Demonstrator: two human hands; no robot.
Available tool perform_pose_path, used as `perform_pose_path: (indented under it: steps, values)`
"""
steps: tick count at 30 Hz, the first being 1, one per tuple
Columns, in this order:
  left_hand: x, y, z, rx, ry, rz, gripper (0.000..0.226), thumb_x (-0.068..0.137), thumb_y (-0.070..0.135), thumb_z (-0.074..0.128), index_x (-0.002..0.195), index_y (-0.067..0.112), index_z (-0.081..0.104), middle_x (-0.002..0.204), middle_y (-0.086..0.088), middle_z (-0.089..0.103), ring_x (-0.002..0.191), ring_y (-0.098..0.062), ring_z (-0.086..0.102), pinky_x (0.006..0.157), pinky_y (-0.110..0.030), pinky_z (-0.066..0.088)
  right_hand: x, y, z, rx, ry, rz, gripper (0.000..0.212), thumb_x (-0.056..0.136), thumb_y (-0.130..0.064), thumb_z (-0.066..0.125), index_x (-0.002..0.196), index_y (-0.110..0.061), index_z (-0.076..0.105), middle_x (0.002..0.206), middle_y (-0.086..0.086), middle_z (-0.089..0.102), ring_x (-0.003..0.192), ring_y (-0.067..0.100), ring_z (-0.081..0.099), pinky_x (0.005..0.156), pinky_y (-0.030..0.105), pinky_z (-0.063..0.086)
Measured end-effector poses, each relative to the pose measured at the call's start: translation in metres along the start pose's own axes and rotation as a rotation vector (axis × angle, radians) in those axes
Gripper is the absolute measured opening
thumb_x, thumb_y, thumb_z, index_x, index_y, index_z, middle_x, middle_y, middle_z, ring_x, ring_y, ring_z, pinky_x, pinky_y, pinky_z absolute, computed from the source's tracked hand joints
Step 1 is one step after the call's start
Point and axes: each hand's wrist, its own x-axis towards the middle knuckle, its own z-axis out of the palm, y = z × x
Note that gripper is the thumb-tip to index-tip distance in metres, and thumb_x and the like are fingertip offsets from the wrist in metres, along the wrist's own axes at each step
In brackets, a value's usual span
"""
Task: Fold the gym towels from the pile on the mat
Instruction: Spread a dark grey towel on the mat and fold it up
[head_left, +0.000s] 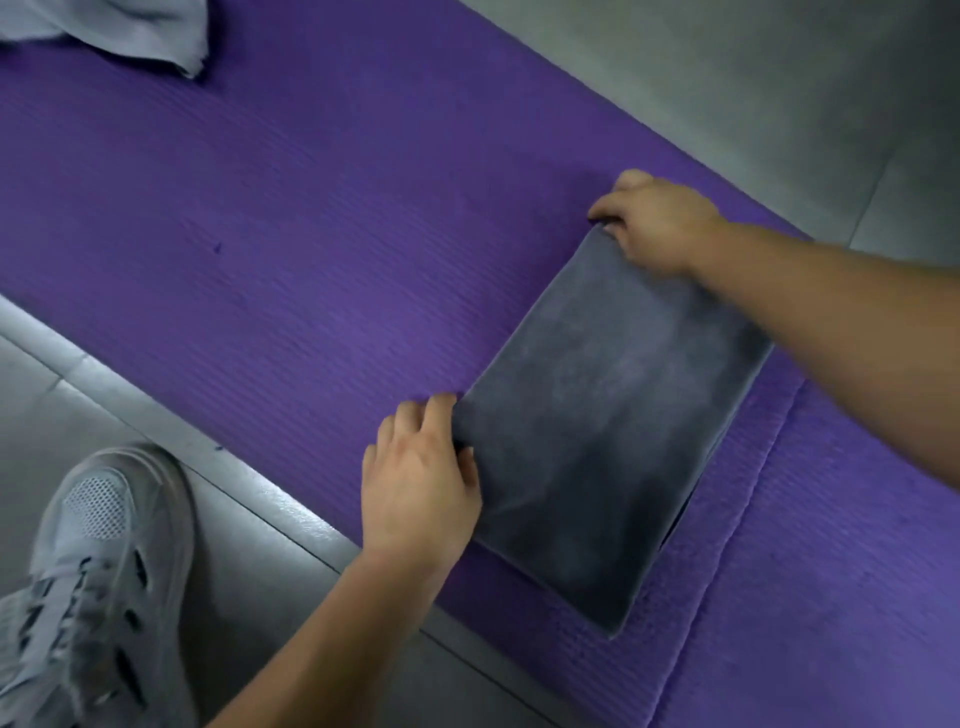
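A dark grey gym towel (608, 426), folded into a thick rectangle, lies on the purple mat (291, 249) at the right. My left hand (421, 483) grips its near left corner, fingers curled over the edge. My right hand (660, 223) grips the far corner, fingers curled around the edge there. A light grey unfolded towel (145, 31) lies crumpled on the mat at the top left, partly cut off by the frame.
The mat runs diagonally across a grey tiled floor (779, 104). Its right end is doubled over under the folded towel. A grey mesh shoe (104, 571) stands on the floor at the bottom left, beside the mat's near edge.
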Motion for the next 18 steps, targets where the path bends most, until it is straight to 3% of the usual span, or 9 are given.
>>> perform_pose_path:
  steps: [4,8,13,18]
  values:
    - [0.011,-0.007,-0.012,-0.039,-0.121,-0.146,0.025,0.093,0.039,0.062,0.114,0.028,0.053,0.107,0.006,0.061,0.096,-0.020,0.060,0.083,-0.042,0.053,0.013,0.008,-0.019,-0.145,-0.138,-0.008,0.030,0.096,-0.032,0.058,0.125,-0.029,0.064,0.123,0.009,0.047,0.108,0.037,0.059,0.093,0.049,0.050]
    - [0.017,-0.015,-0.016,-0.087,-0.185,-0.190,0.016,0.091,0.044,0.065,0.096,0.030,0.060,0.088,0.011,0.061,0.083,-0.016,0.059,0.076,-0.037,0.054,0.016,0.012,-0.028,-0.156,-0.122,-0.060,0.019,0.092,-0.024,0.064,0.110,-0.018,0.068,0.116,0.010,0.055,0.107,0.035,0.058,0.092,0.046,0.049]
    - [0.021,-0.029,-0.028,-0.123,-0.179,-0.224,0.030,0.091,0.043,0.066,0.073,0.022,0.058,0.062,0.006,0.054,0.069,-0.022,0.057,0.064,-0.034,0.048,0.027,0.006,-0.035,-0.101,-0.050,-0.065,0.020,0.094,-0.019,0.062,0.112,-0.013,0.069,0.114,0.014,0.058,0.106,0.036,0.058,0.094,0.042,0.047]
    - [0.045,-0.048,-0.056,-0.118,-0.048,-0.268,0.025,0.093,0.041,0.062,0.077,0.021,0.060,0.071,0.002,0.061,0.077,-0.029,0.062,0.072,-0.039,0.055,0.058,-0.017,-0.042,-0.004,0.020,-0.040,0.029,0.094,-0.015,0.055,0.120,-0.012,0.068,0.121,0.017,0.054,0.112,0.037,0.056,0.103,0.038,0.044]
